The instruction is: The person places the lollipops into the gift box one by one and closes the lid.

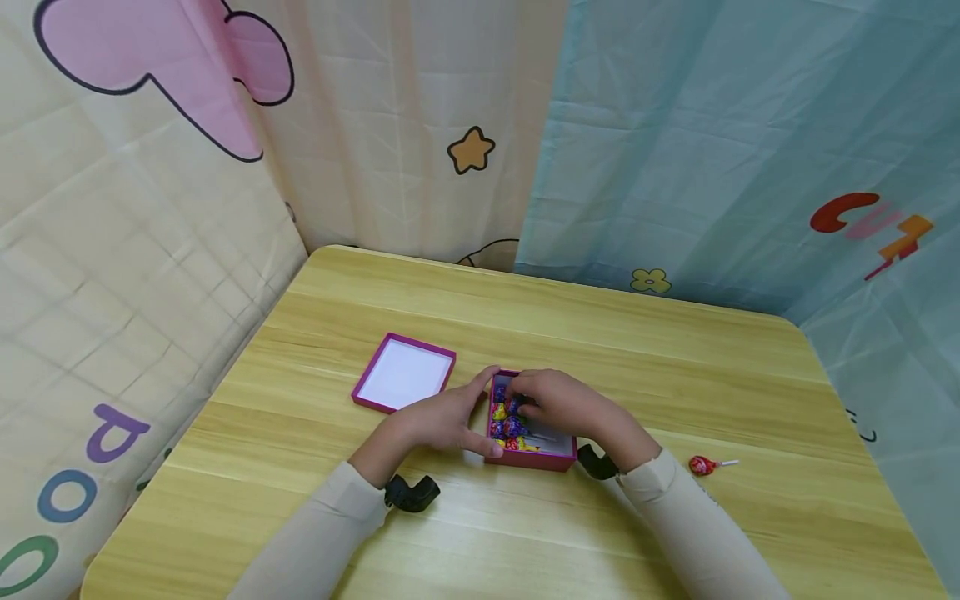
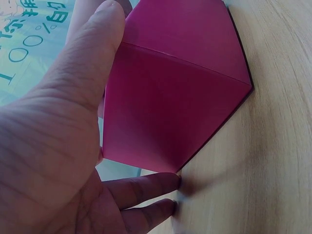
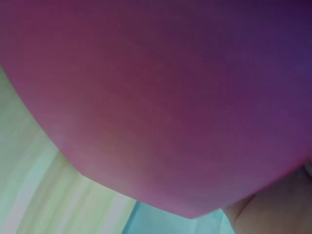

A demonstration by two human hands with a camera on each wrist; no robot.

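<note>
A magenta box [image 1: 534,460] with a pale inside stands on the table, holding several lollipops [image 1: 514,426] in purple, yellow and red wrappers. Their heads lie along the left side, and white sticks show toward the right. My left hand [image 1: 442,419] grips the box's left end, thumb at the near corner and a finger at the far one. In the left wrist view the thumb lies against the magenta wall. Reaching in from the right, my right hand [image 1: 564,404] has bent fingers around a purple-wrapped lollipop, partly hidden. The right wrist view shows mostly a blurred box wall.
Left of and behind the box lies its open lid [image 1: 405,375], white inside with a magenta rim. A red lollipop [image 1: 702,466] with a white stick rests on the wooden table [image 1: 600,333] at the right. Printed curtains [image 1: 420,125] hang behind the table.
</note>
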